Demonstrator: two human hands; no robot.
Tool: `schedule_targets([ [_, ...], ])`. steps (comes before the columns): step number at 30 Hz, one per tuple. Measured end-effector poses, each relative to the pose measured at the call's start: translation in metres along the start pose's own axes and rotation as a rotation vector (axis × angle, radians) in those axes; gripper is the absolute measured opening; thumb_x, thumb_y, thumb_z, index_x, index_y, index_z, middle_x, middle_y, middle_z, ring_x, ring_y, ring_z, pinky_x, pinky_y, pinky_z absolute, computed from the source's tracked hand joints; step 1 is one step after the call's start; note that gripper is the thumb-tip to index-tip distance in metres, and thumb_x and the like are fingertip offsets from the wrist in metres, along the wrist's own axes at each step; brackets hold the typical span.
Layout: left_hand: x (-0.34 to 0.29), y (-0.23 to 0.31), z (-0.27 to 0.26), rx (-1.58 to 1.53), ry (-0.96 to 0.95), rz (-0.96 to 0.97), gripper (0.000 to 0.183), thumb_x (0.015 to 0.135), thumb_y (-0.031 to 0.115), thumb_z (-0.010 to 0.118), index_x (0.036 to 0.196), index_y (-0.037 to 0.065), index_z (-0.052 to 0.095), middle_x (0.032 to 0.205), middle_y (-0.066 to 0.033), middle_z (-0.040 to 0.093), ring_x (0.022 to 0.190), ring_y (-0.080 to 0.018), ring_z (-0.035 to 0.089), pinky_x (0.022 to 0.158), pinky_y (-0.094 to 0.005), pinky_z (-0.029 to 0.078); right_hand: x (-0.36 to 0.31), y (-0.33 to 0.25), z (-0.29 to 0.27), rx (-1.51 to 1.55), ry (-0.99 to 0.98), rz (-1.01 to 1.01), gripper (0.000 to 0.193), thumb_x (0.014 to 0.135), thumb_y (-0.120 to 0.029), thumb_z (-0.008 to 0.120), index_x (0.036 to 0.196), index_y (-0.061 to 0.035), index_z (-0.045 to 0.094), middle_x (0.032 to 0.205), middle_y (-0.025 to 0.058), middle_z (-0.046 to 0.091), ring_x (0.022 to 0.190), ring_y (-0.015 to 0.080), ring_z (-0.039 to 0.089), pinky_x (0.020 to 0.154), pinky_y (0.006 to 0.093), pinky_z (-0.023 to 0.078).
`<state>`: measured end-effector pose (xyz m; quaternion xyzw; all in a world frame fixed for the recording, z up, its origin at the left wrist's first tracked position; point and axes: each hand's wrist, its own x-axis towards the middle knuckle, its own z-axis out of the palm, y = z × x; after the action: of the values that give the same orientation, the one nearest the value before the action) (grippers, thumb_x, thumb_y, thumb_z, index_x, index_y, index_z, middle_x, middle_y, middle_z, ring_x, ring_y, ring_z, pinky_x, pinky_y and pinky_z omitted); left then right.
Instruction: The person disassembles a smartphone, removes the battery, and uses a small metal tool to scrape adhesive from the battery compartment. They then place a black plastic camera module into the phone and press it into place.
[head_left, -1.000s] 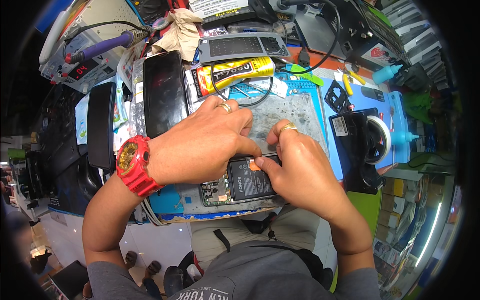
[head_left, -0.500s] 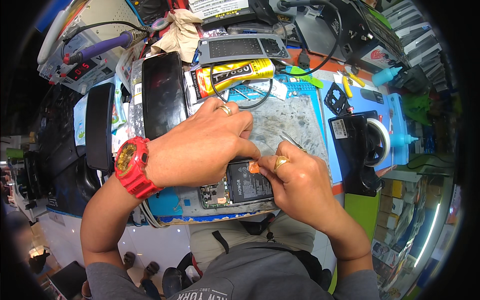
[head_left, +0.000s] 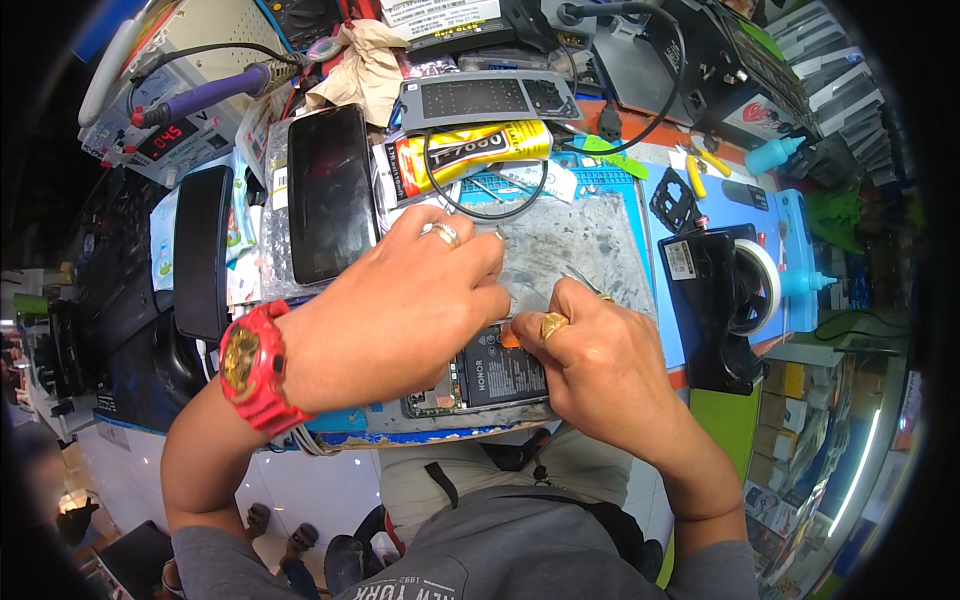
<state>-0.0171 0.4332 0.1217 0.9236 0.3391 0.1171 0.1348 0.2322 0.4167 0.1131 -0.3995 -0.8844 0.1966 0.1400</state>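
Observation:
An opened phone (head_left: pixel 430 402) lies on the worn grey mat, its circuit board partly showing at its left end. Inside it sits a black battery (head_left: pixel 500 375) with a small orange tab (head_left: pixel 511 337) at its far edge. My left hand (head_left: pixel 440 275), wrist in a red watch (head_left: pixel 255 365), curls over the phone's far left part. Its fingertips are hidden, so what they pinch cannot be made out. Beside the orange tab, my right hand (head_left: pixel 605 350) is closed, thumb and forefinger together. A slim silvery metal tool (head_left: pixel 577 278) pokes out of its grip.
Behind my hands lie a yellow tube (head_left: pixel 475 155), a looped black cable (head_left: pixel 543 185) and a grey phone panel (head_left: pixel 480 98). Two dark phones (head_left: pixel 330 190) rest at left near a power supply (head_left: pixel 165 140). On the right are a black tape dispenser (head_left: pixel 705 300) and yellow-handled pliers (head_left: pixel 697 180).
My left hand has shifted slightly left, its fingertips drawing away from my right hand, and the watch sits lower. My right hand stays almost in place by the orange tab.

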Motion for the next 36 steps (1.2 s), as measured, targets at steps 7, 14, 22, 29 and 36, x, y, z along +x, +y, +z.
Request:
schedule_targets([
  [7, -0.021, 0.024, 0.002, 0.113, -0.004, -0.062, 0.032, 0.088, 0.005, 0.070, 0.118, 0.010, 0.081, 0.105, -0.0057, 0.061, 0.107, -0.0277, 0.062, 0.115, -0.0523, 0.043, 0.000, -0.003, -0.002, 0.001, -0.025, 0.004, 0.028, 0.084, 0.001, 0.074, 0.107, -0.0105, 0.084, 0.092, 0.0128, 0.062, 0.077, 0.0364, 0.074, 0.064, 0.0515, 0.057],
  [14, -0.023, 0.027, 0.013, 0.091, 0.047, -0.098, 0.035, 0.088, 0.005, 0.069, 0.121, 0.009, 0.078, 0.106, -0.0067, 0.062, 0.107, -0.0281, 0.063, 0.116, -0.0531, 0.043, 0.000, 0.001, 0.000, 0.028, -0.026, -0.017, 0.029, 0.085, 0.000, 0.074, 0.112, -0.0085, 0.084, 0.092, 0.0145, 0.062, 0.077, 0.0378, 0.074, 0.064, 0.0515, 0.057],
  [22, -0.023, 0.032, 0.020, 0.122, 0.038, -0.139, 0.038, 0.084, 0.007, 0.073, 0.123, 0.006, 0.073, 0.109, -0.0090, 0.063, 0.110, -0.0321, 0.062, 0.116, -0.0521, 0.043, -0.005, 0.004, 0.003, 0.033, 0.038, 0.037, 0.014, 0.092, -0.007, 0.080, 0.106, -0.0053, 0.082, 0.092, 0.0143, 0.063, 0.074, 0.0379, 0.073, 0.063, 0.0510, 0.057],
  [29, -0.028, 0.038, 0.025, 0.063, 0.047, -0.204, 0.048, 0.079, 0.009, 0.080, 0.126, 0.006, 0.072, 0.112, -0.0090, 0.064, 0.113, -0.0328, 0.064, 0.123, -0.0564, 0.038, -0.013, 0.008, 0.003, 0.152, 0.140, 0.135, 0.012, 0.092, -0.008, 0.082, 0.102, -0.0030, 0.080, 0.095, 0.0136, 0.066, 0.076, 0.0387, 0.072, 0.069, 0.0500, 0.057],
  [36, -0.027, 0.040, 0.030, 0.064, 0.065, -0.234, 0.051, 0.080, 0.004, 0.076, 0.131, 0.006, 0.071, 0.114, -0.0101, 0.063, 0.114, -0.0322, 0.065, 0.126, -0.0591, 0.034, -0.015, 0.012, -0.001, 0.101, 0.162, 0.062, 0.016, 0.090, -0.003, 0.080, 0.107, -0.0025, 0.079, 0.095, 0.0128, 0.065, 0.079, 0.0366, 0.072, 0.070, 0.0487, 0.057],
])
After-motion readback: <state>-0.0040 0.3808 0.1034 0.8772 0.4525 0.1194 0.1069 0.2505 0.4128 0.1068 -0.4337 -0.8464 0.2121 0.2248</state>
